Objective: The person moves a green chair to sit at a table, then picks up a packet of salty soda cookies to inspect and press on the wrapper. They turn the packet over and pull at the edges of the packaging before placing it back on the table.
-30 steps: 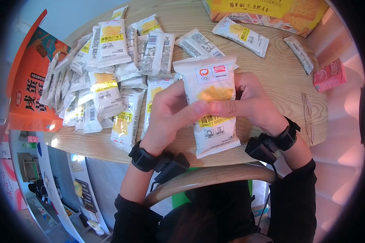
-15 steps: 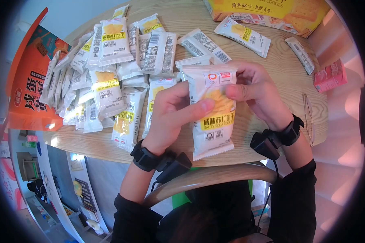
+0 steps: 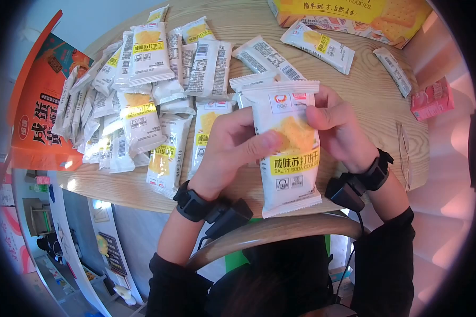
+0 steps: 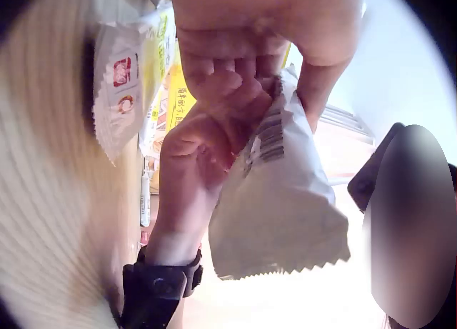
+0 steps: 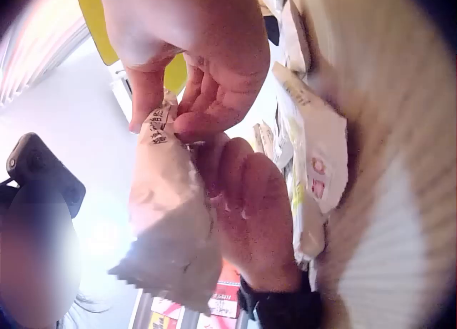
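A white and yellow packet of soda crackers (image 3: 293, 182) is held upright over the table's near side, its printed front towards me. My left hand (image 3: 227, 150) grips its left side, thumb across the cracker picture and fingers behind. At the upper right edge, my right hand (image 3: 341, 129) pinches the packet, thumb on the front. The left wrist view shows the barcode on its back and the zigzag lower end (image 4: 285, 250). In the right wrist view the wrapper (image 5: 175, 215) looks whole along the visible side. The fingertips behind it are mostly hidden in the head view.
A heap of similar packets (image 3: 143, 116) covers the table's left part, beside an orange box (image 3: 42, 124). More packets (image 3: 320, 47) lie farther back, near a yellow cracker box (image 3: 349, 18). On the right are a pink box (image 3: 431, 99) and glasses (image 3: 403, 150).
My right thumb has moved from the packet's middle to its upper right edge. The packet has shifted slightly right and down. My left hand keeps its grip.
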### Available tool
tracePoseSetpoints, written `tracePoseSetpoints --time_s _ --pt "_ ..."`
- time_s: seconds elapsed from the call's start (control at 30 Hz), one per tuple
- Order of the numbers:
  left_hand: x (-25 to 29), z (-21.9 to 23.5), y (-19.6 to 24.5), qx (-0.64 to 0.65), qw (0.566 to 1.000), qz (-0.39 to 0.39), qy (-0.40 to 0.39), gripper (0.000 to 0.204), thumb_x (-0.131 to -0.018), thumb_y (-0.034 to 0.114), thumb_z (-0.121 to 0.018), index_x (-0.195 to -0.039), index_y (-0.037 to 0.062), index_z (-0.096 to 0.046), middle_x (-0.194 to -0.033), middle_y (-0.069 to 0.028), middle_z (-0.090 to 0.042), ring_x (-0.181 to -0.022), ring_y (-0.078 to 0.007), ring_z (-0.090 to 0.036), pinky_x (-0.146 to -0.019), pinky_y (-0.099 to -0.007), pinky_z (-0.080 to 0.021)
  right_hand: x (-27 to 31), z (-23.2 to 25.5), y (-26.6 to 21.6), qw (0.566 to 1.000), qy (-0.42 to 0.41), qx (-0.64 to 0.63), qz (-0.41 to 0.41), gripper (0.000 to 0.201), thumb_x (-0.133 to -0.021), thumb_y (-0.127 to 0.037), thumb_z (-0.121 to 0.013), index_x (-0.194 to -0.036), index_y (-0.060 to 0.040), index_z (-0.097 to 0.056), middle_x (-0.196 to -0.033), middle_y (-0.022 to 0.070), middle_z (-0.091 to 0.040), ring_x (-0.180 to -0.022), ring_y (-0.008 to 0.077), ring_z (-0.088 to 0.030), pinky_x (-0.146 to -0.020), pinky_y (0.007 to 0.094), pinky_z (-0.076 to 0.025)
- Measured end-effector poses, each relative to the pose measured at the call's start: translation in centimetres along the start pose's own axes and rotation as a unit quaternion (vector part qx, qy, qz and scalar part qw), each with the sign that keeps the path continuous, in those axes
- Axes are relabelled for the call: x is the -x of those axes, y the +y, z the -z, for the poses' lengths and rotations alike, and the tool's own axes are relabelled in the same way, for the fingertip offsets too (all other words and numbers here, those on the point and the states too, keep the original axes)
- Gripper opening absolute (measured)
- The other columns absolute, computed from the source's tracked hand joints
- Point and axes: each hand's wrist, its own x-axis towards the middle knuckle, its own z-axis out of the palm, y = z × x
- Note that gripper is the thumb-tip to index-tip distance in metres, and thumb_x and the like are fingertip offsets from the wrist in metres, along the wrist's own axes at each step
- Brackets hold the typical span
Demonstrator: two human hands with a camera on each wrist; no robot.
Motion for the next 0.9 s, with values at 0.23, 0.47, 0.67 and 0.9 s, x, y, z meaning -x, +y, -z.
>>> tracePoseSetpoints --time_s 0.23,0.47,0.67,0.9 --pt "-0.4 -0.4 -0.1 -0.059 0.994 -0.041 0.085 0.028 -0.077 0.021 -0.045 -0.094 -0.0013 -0.049 -0.085 -0.0034 -0.051 -0.077 -0.0065 -0.045 -0.069 -0.0207 -0.035 -0.1 -0.8 -0.4 0.983 0.064 0.171 0.014 0.032 -0.063 -0.019 -0.059 -0.087 -0.0011 -0.047 -0.078 0.0026 -0.051 -0.068 0.0069 -0.048 -0.058 0.0173 -0.037" --pt "-0.5 -0.6 0.0 -0.056 0.992 -0.063 0.092 0.013 -0.071 0.009 -0.051 -0.081 0.0007 -0.048 -0.076 0.0003 -0.049 -0.072 -0.0052 -0.043 -0.063 -0.0187 -0.035 -0.1 -0.4 -0.2 0.964 0.022 0.263 0.02 0.017 -0.069 -0.02 -0.055 -0.066 -0.0049 -0.049 -0.059 -0.0039 -0.044 -0.054 0.002 -0.04 -0.045 0.0152 -0.03" --pt "-0.3 0.2 -0.1 -0.16 0.981 -0.087 0.061 0.012 -0.067 0.006 -0.053 -0.076 0.0008 -0.047 -0.071 0.0002 -0.046 -0.066 -0.0046 -0.042 -0.059 -0.0183 -0.034 0.0 -0.9 -0.1 0.923 0.002 0.384 0.029 0.018 -0.067 -0.018 -0.053 -0.06 -0.003 -0.044 -0.055 -0.0043 -0.037 -0.053 0.0025 -0.032 -0.048 0.0168 -0.028" --pt "-0.1 0.3 -0.2 -0.135 0.987 -0.072 0.046 0.01 -0.064 0.003 -0.052 -0.072 -0.0001 -0.048 -0.069 -0.0007 -0.046 -0.065 -0.0063 -0.041 -0.058 -0.019 -0.033 0.3 -1.8 0.3 0.914 0.03 0.401 0.055 0.017 -0.06 -0.017 -0.051 -0.058 -0.0021 -0.045 -0.054 -0.002 -0.04 -0.05 0.0039 -0.034 -0.045 0.018 -0.028"
